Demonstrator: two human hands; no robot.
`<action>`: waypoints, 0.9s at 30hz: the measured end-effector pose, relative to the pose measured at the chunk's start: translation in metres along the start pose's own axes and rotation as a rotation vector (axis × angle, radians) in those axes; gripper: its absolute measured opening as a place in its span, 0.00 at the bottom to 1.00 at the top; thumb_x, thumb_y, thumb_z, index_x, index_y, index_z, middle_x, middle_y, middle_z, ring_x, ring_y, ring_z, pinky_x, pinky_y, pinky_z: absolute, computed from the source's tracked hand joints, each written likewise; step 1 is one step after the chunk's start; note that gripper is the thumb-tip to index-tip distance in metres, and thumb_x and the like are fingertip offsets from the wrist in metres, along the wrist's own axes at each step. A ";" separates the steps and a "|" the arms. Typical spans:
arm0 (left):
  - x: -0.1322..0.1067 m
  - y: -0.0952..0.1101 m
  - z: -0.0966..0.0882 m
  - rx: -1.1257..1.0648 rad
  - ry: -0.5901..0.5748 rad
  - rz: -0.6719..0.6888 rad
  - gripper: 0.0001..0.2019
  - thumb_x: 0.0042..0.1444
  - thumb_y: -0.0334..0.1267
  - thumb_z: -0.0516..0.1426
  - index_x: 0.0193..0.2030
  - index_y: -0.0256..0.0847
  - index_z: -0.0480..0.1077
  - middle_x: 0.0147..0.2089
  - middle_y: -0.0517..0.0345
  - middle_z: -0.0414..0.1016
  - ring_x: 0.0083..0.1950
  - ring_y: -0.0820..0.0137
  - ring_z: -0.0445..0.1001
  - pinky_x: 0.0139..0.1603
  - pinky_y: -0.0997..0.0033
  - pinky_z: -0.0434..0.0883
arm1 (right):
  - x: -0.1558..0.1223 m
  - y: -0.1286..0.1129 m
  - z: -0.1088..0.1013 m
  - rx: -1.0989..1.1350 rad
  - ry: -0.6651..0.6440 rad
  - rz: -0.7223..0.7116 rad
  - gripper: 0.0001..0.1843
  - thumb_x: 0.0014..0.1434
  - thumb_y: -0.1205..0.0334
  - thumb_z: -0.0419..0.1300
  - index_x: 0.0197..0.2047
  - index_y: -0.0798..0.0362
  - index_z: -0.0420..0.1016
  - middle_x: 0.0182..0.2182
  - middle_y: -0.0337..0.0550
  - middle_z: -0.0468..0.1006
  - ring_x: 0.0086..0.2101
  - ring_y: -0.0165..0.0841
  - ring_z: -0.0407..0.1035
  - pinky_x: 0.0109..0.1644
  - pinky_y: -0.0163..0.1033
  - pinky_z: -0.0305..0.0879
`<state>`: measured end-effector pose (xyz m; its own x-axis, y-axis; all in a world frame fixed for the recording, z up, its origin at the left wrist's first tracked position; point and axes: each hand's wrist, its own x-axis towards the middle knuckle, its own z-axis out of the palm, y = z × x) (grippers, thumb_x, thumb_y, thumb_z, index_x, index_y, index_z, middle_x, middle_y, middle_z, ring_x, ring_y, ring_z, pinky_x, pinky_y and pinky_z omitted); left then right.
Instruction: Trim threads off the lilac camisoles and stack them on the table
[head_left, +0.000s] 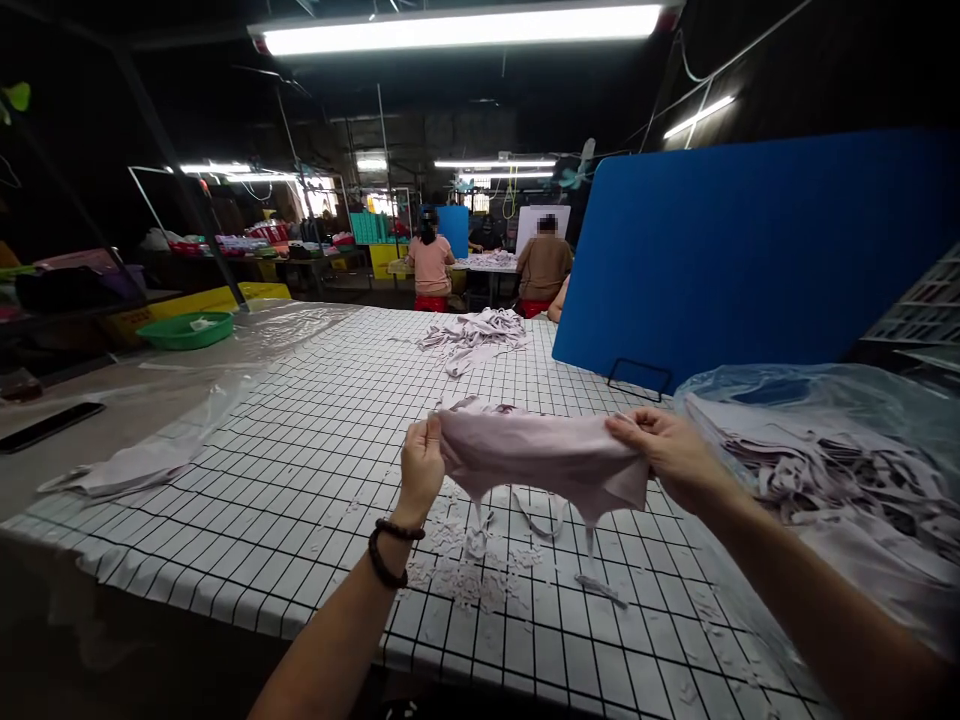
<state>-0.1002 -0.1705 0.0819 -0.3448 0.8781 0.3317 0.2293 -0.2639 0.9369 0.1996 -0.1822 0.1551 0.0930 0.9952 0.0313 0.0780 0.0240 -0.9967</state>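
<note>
Holding one pale pink garment (544, 445) spread, left hand (424, 460) and right hand (671, 450) gripping its ends, above the near bench (277, 530).

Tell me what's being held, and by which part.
A pale pink cloth, held near its upper corners: left grip at one, right grip at the other.

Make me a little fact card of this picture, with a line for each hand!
Left hand: grips one end of a pale cloth piece
Right hand: grips the other end
Underneath: tiny scraps on a checked tablecloth
Farther left: green basin
Farther right: standing blue board; clear bag with more cloth
</note>
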 end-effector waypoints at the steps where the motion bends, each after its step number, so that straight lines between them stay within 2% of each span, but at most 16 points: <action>1: -0.001 0.012 -0.005 -0.030 -0.010 0.015 0.19 0.61 0.54 0.48 0.40 0.40 0.68 0.40 0.53 0.70 0.42 0.67 0.69 0.42 0.69 0.68 | -0.008 0.000 -0.004 -0.022 0.016 -0.064 0.19 0.43 0.50 0.70 0.28 0.51 0.68 0.21 0.37 0.69 0.20 0.27 0.62 0.18 0.31 0.57; 3: -0.006 0.040 -0.015 -0.054 0.003 0.097 0.18 0.63 0.52 0.47 0.43 0.41 0.68 0.38 0.56 0.71 0.41 0.69 0.69 0.39 0.72 0.68 | -0.028 -0.008 -0.012 -0.055 0.060 -0.180 0.17 0.45 0.52 0.70 0.30 0.50 0.68 0.21 0.36 0.68 0.21 0.28 0.62 0.18 0.32 0.58; 5: -0.014 0.069 -0.025 -0.019 0.046 0.180 0.16 0.63 0.50 0.47 0.42 0.42 0.68 0.35 0.58 0.71 0.38 0.70 0.69 0.36 0.74 0.68 | -0.051 -0.023 -0.019 -0.039 0.108 -0.262 0.16 0.45 0.54 0.70 0.29 0.49 0.67 0.22 0.37 0.67 0.22 0.29 0.62 0.20 0.33 0.61; 7: -0.023 0.094 -0.035 0.027 0.141 0.277 0.15 0.63 0.49 0.48 0.39 0.42 0.69 0.33 0.60 0.70 0.36 0.71 0.69 0.35 0.74 0.67 | -0.071 -0.041 -0.026 0.021 0.136 -0.299 0.16 0.43 0.55 0.71 0.26 0.48 0.66 0.24 0.39 0.68 0.24 0.30 0.64 0.23 0.34 0.64; 9: -0.031 0.112 -0.045 0.075 0.174 0.342 0.14 0.64 0.47 0.48 0.38 0.42 0.69 0.33 0.60 0.70 0.36 0.72 0.68 0.36 0.74 0.67 | -0.086 -0.056 -0.035 0.081 0.140 -0.271 0.18 0.40 0.56 0.73 0.26 0.48 0.66 0.25 0.41 0.69 0.25 0.31 0.65 0.25 0.35 0.65; 11: -0.039 0.121 -0.054 0.133 0.151 0.381 0.12 0.64 0.44 0.49 0.37 0.42 0.70 0.33 0.60 0.69 0.36 0.73 0.68 0.36 0.75 0.68 | -0.094 -0.062 -0.043 0.107 0.088 -0.138 0.21 0.35 0.57 0.74 0.30 0.46 0.67 0.25 0.41 0.71 0.24 0.33 0.66 0.24 0.36 0.66; 14: -0.047 0.114 -0.063 0.239 0.101 0.423 0.10 0.62 0.41 0.52 0.34 0.40 0.70 0.32 0.60 0.68 0.34 0.75 0.68 0.34 0.78 0.67 | -0.094 -0.046 -0.049 0.069 -0.107 0.163 0.27 0.33 0.60 0.75 0.37 0.44 0.68 0.29 0.41 0.74 0.28 0.38 0.70 0.27 0.40 0.68; 17: -0.056 0.088 -0.064 0.324 0.014 0.385 0.10 0.62 0.40 0.53 0.34 0.39 0.72 0.31 0.59 0.69 0.33 0.75 0.69 0.32 0.79 0.68 | -0.089 -0.007 -0.047 -0.010 -0.279 0.325 0.19 0.39 0.62 0.73 0.31 0.49 0.68 0.28 0.38 0.73 0.30 0.35 0.69 0.31 0.36 0.66; 20: -0.073 0.058 -0.063 0.342 -0.058 0.240 0.11 0.62 0.41 0.52 0.36 0.39 0.72 0.28 0.60 0.70 0.29 0.74 0.69 0.28 0.78 0.68 | -0.096 0.031 -0.042 -0.040 -0.313 0.321 0.17 0.41 0.60 0.71 0.25 0.50 0.65 0.22 0.35 0.67 0.25 0.31 0.63 0.28 0.34 0.60; 22: -0.090 0.049 -0.066 0.283 -0.084 0.122 0.12 0.62 0.43 0.51 0.38 0.40 0.72 0.28 0.60 0.73 0.28 0.73 0.71 0.27 0.77 0.69 | -0.109 0.045 -0.044 -0.032 -0.297 0.255 0.16 0.41 0.59 0.71 0.26 0.48 0.66 0.23 0.36 0.66 0.26 0.33 0.62 0.28 0.36 0.61; 25: -0.111 0.056 -0.075 0.207 0.000 -0.003 0.14 0.60 0.47 0.52 0.38 0.41 0.74 0.35 0.57 0.77 0.34 0.69 0.75 0.31 0.75 0.73 | -0.133 0.048 -0.054 0.093 -0.219 0.128 0.16 0.40 0.54 0.70 0.26 0.46 0.67 0.27 0.42 0.68 0.28 0.38 0.62 0.29 0.41 0.62; 27: -0.115 0.064 -0.082 0.221 0.072 -0.044 0.15 0.58 0.49 0.54 0.36 0.41 0.74 0.35 0.57 0.78 0.36 0.67 0.76 0.34 0.74 0.73 | -0.140 0.046 -0.059 0.224 -0.196 0.134 0.15 0.42 0.52 0.69 0.27 0.45 0.67 0.26 0.43 0.67 0.26 0.37 0.62 0.26 0.41 0.61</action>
<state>-0.1205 -0.3210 0.1131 -0.4211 0.8538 0.3060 0.4040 -0.1255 0.9061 0.2487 -0.3256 0.1095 -0.1069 0.9898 -0.0944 -0.1443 -0.1094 -0.9835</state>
